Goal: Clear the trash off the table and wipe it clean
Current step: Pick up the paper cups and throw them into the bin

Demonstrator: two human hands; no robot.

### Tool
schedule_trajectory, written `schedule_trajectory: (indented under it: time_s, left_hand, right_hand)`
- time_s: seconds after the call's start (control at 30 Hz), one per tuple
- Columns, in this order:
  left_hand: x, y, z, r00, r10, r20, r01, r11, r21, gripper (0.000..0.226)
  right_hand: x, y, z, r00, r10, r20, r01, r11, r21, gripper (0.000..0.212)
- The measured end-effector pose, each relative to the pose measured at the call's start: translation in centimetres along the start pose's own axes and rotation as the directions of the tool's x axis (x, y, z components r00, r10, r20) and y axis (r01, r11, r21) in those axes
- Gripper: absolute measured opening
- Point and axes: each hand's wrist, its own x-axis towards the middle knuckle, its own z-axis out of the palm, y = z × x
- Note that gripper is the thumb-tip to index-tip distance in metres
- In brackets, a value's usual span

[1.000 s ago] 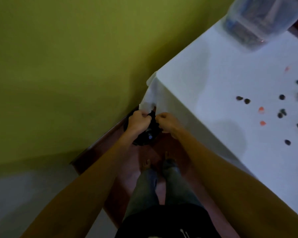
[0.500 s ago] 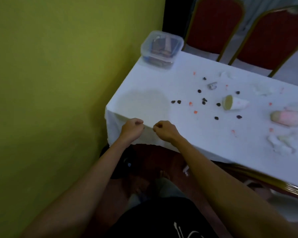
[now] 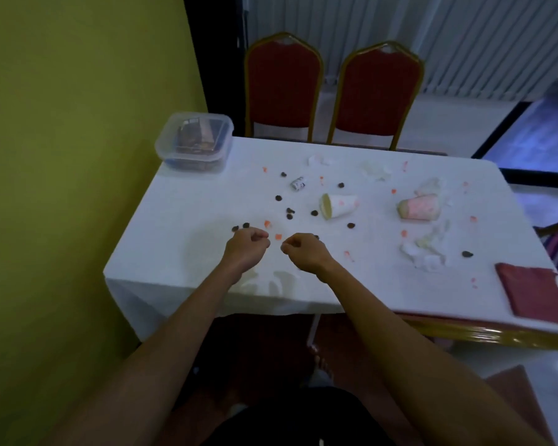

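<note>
Left hand (image 3: pixel 246 247) and right hand (image 3: pixel 303 251): hovering over the bench (image 3: pixel 181 220), fingers curled together, seemingly empty, poised for picking. Trash: tipped cups (image 3: pixel 339 205), dark crumbs (image 3: pixel 290 213), lying uncollected beyond them.

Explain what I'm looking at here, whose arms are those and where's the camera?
No machine here: a person wears a camera on the head, looking down at their own arms. The left hand and right hand are loosely closed over a white table; whether they hold anything can't be seen. On it lie two tipped cups, dark and orange crumbs, crumpled tissues, a lidded plastic box and a red cloth. Two red chairs stand behind.
</note>
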Motion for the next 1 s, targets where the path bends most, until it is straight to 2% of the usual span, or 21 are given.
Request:
schedule_trajectory:
  time_s: [0.27, 0.43, 0.63, 0.73, 0.83, 1.0]
  left_hand:
    - [3.7, 6.7, 6.8, 0.999, 0.031, 0.033, -0.03, 0.999, -0.02, 0.028]
    - [5.9, 9.5, 10.2, 0.999, 0.035, 0.018, -0.034, 0.999, -0.025, 0.017]
    - [7.9, 11.6, 13.4, 1.0, 0.008, 0.021, -0.009, 1.0, 0.029, 0.033]
    - [9.1, 12.4, 14.7, 0.999, -0.005, 0.043, 0.002, 0.998, 0.068, 0.037]
    - [11.2, 13.0, 16.0, 1.0, -0.001, 0.005, 0.0, 0.993, 0.119, 0.047]
    - [15.3, 12.7, 17.8, 0.993, -0.094, -0.076, 0.102, 0.987, 0.122, 0.068]
  right_hand:
    - [4.4, 3.6, -8.8, 0.998, 0.008, -0.059, -0.005, 0.998, 0.055, 0.022]
    - [6.8, 5.9, -13.1, 0.998, 0.016, -0.062, -0.013, 0.999, 0.047, 0.023]
    - [8.9, 8.3, -16.9, 0.997, 0.041, -0.071, -0.034, 0.995, 0.098, 0.016]
    - [10.0, 9.5, -18.0, 0.993, 0.091, -0.071, -0.08, 0.986, 0.143, 0.012]
    - [10.9, 10.6, -19.4, 0.979, 0.163, -0.12, -0.138, 0.97, 0.199, 0.013]
    - [11.9, 13.3, -22.5, 0.896, 0.367, -0.249, -0.273, 0.899, 0.343, 0.027]
